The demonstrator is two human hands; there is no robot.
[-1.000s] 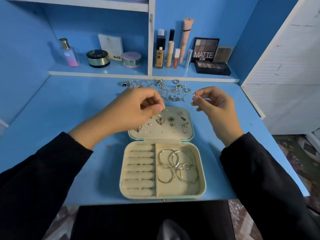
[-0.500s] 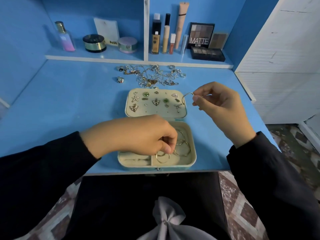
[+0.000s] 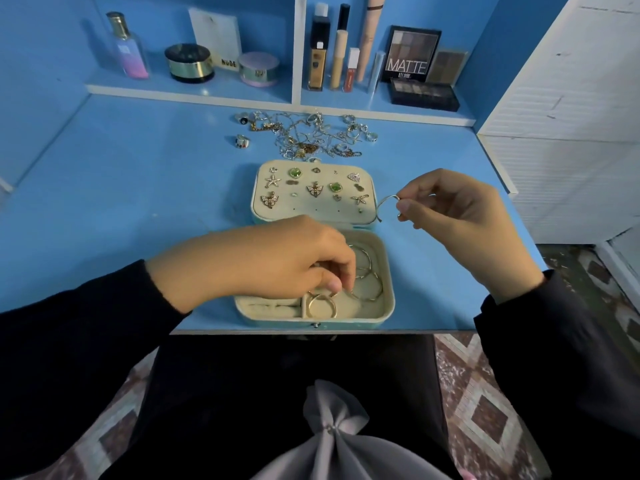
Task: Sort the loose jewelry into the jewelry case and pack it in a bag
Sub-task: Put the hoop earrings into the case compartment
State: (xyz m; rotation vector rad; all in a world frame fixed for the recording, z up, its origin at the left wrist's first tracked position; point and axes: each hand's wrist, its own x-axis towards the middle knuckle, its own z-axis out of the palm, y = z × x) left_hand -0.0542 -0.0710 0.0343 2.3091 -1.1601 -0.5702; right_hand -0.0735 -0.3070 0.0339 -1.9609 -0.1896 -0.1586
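While the left hand (image 3: 277, 265) pinches a thin gold hoop (image 3: 335, 306) in the cream, padded jewelry case (image 3: 388, 306), the right hand (image 3: 460, 216) pinches an open-ended silver hoop (image 3: 382, 203) just beside it.

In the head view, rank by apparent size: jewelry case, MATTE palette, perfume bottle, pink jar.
Largest: jewelry case, though nearest the camera.
Then MATTE palette and perfume bottle, too alike to rank.
Smallest: pink jar.

Blue desk (image 3: 104, 209) w/ blue wall (image 3: 38, 81) behind. Shelf (image 3: 190, 91) at back, white post (image 3: 296, 46) in middle. White cupboard (image 3: 571, 116) on R. Floor (image 3: 485, 414): brown diamond tiles.
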